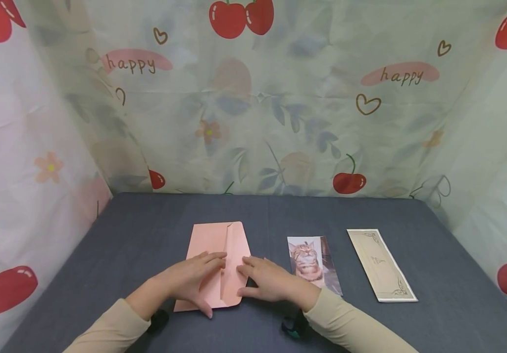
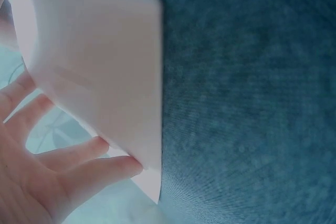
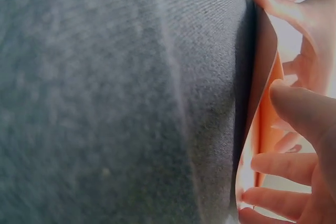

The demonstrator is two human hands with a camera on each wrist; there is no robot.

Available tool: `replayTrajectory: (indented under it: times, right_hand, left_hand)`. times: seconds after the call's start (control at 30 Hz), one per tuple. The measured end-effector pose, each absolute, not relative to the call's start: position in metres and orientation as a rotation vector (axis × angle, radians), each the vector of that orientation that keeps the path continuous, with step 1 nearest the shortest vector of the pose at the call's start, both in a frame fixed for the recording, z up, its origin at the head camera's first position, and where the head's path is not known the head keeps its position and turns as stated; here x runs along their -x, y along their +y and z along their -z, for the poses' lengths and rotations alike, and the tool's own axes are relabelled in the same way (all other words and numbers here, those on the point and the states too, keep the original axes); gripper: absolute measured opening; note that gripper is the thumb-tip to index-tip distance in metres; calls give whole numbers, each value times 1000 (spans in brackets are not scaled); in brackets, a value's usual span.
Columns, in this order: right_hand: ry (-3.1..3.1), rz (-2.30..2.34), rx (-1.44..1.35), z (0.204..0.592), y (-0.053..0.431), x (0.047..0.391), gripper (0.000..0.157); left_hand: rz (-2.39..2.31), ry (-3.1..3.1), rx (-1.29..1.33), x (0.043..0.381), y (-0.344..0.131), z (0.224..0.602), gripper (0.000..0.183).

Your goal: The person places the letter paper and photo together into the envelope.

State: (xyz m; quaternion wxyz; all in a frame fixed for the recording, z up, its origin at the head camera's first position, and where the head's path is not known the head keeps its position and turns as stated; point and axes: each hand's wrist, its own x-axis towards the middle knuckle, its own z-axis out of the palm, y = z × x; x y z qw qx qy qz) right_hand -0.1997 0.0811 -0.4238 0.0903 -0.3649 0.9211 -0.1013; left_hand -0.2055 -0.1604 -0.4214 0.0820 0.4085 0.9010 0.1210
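A pink paper envelope (image 1: 207, 238) lies on the dark cloth-covered table, its long flap (image 1: 236, 245) along the right side. My left hand (image 1: 191, 277) rests across the envelope's middle, fingertips by the flap's inner edge and thumb stretched toward the near edge. From the right, my right hand (image 1: 268, 279) touches the flap with fairly straight fingers. In the left wrist view the envelope (image 2: 100, 51) looks pale, with spread fingers along its edge. The right wrist view shows the flap side of the envelope (image 3: 265, 51) slightly raised, with thumb and fingers of the right hand (image 3: 310, 150) against it.
Right of the envelope lies a cat photo card (image 1: 307, 262), partly behind my right wrist. Farther right is a beige card (image 1: 381, 264) with a white border and corner ornaments. Dark wrist gear (image 1: 295, 324) shows below my right wrist. A printed curtain (image 1: 262, 108) encloses the table.
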Motion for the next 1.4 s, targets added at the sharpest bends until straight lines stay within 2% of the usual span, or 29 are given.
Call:
replayTrajectory:
  times: [0.5,1.4]
  right_hand:
    - [2779,577,1104,419,101,204,45]
    - [2963,758,1014,419,165,208,36]
  left_hand:
    - [-375,2698,-1233,206,-160,423,100]
    - [-342,2730,-1315,206,-162,424,99]
